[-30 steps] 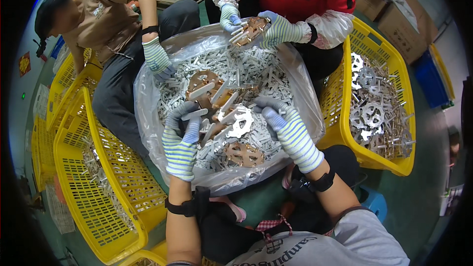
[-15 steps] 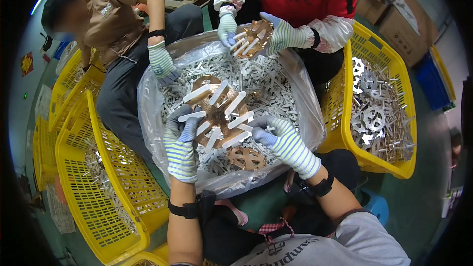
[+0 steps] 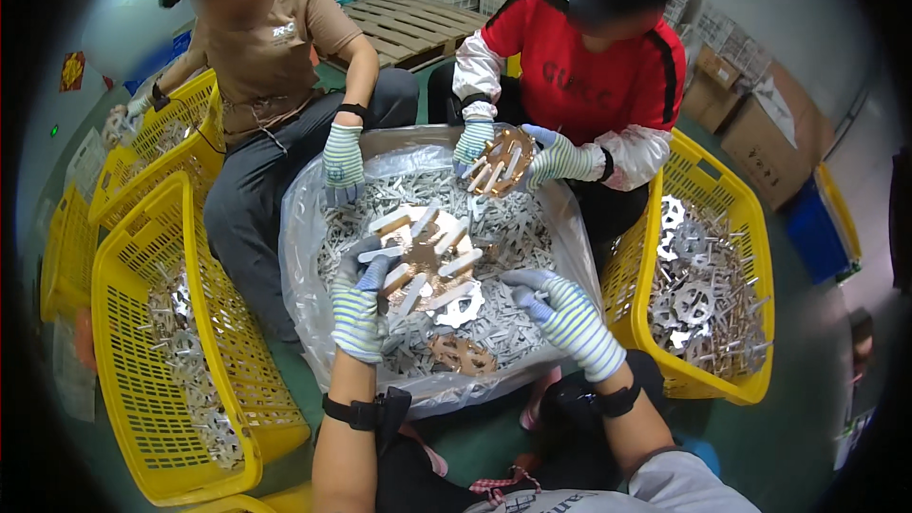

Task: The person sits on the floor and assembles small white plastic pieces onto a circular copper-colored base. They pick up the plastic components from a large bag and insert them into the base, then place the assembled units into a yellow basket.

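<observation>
A big clear plastic bag [image 3: 302, 266] lies open in front of me, filled with several flat white spoked parts [image 3: 513, 228]. My left hand [image 3: 359, 312], in a striped glove, grips a round copper-coloured part with white spokes [image 3: 425, 256] and holds it tilted above the pile. My right hand [image 3: 562, 315], also gloved, hovers beside that part with fingers spread and nothing in it. A smaller copper part [image 3: 463, 353] lies on the pile near the front.
A person in a red top holds a similar spoked part [image 3: 499, 163] in both gloved hands across the bag. A person in a tan shirt rests a gloved hand [image 3: 343, 161] on the bag's rim. Yellow baskets [image 3: 638, 271] [image 3: 133, 323] of metal parts flank the bag. Cardboard boxes [image 3: 760, 128] stand far right.
My left hand has lifted the spoked part out of the pile and higher. My right hand has let go and drawn off to the right. The view has tilted upward.
</observation>
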The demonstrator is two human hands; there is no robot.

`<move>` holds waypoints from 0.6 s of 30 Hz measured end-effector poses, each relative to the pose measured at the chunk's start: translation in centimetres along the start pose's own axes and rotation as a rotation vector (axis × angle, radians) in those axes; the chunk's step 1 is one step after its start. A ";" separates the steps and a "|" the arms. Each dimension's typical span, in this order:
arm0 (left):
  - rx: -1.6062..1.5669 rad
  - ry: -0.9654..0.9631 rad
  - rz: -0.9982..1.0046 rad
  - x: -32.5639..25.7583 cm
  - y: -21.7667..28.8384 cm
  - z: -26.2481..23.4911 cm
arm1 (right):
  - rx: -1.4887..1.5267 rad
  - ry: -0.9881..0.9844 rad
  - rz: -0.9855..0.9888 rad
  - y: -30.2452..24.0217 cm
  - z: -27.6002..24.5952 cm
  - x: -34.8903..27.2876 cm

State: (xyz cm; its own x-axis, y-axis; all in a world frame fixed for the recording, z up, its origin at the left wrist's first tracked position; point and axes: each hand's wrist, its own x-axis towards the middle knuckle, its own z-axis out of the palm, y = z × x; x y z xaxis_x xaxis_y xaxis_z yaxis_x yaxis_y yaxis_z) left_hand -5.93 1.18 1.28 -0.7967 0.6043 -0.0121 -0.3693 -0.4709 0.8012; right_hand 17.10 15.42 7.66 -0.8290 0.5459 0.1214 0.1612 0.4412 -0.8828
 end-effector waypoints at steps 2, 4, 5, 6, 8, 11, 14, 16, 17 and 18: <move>-0.024 -0.092 -0.083 -0.9 1.3 0.3 | 0.267 -0.019 0.052 -3.2 -0.4 0.5; -0.011 -0.164 -0.152 -1.7 1.9 0.2 | 0.156 -0.014 0.072 -4.6 -1.4 2.0; -0.009 -0.210 -0.183 -2.0 2.3 0.6 | 0.202 0.027 0.040 -4.2 -1.6 3.0; 0.005 -0.247 -0.201 -2.2 2.5 0.9 | 0.259 0.009 0.044 -2.6 -1.5 3.6; 0.030 -0.326 -0.240 -2.7 2.8 1.5 | 0.366 -0.016 0.059 0.5 -1.7 4.8; 0.143 -0.325 -0.192 -3.0 2.3 1.8 | 0.514 -0.269 0.244 3.7 -1.7 4.2; 0.281 -0.268 -0.158 -3.5 2.2 1.4 | 0.582 -0.378 0.291 3.2 -0.1 3.5; 0.270 -0.244 -0.195 -3.6 1.8 1.2 | 0.640 -0.408 0.308 1.6 1.1 3.3; 0.248 -0.229 -0.196 -3.6 1.6 0.7 | 0.679 -0.426 0.306 0.9 1.3 3.2; 0.246 -0.230 -0.187 -3.6 1.7 1.0 | 0.662 -0.429 0.288 0.9 1.2 3.2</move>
State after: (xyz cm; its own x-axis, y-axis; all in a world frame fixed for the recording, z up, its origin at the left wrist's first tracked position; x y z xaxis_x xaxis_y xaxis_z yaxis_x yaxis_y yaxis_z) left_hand -3.22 -1.13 3.30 -0.5882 0.8065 -0.0598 -0.3500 -0.1872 0.9178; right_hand 13.94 16.71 6.66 -0.9570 0.1957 -0.2142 0.1610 -0.2561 -0.9532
